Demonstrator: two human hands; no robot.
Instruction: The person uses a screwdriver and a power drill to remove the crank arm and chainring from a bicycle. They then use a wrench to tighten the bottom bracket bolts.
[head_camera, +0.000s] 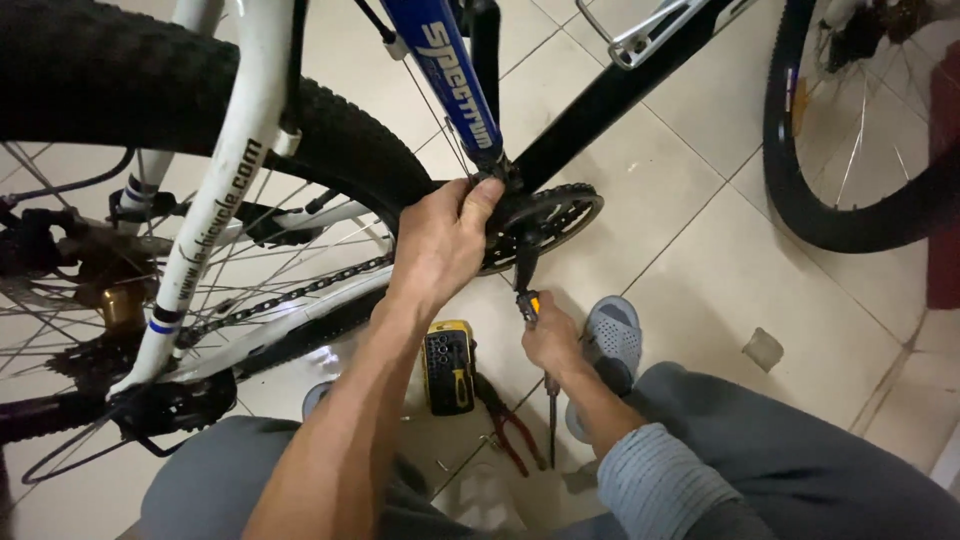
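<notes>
While person crouches by bike, left hand (440, 245) reaches up w/ bent wrist, fingers closed on chainring (545, 222) area at frame bottom, right hand (550, 335) lower, fist gripping screwdriver (549, 400) at crank arm (525, 262), tip pointing to floor.

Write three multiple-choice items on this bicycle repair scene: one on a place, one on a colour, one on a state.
1. Where does the yellow-and-black bit case lie?
A. on the tiled floor
B. on the saddle
C. in a basket

2. What colour are the pliers' handles?
A. green
B. red
C. white

3. What is the left hand doing?
A. hanging free
B. resting on a knee
C. gripping at the black toothed chainring

A: tiles surround it.
B: red grips show by the case.
C: fingers curl beside the ring; the right hand holds the crank's end.
</notes>
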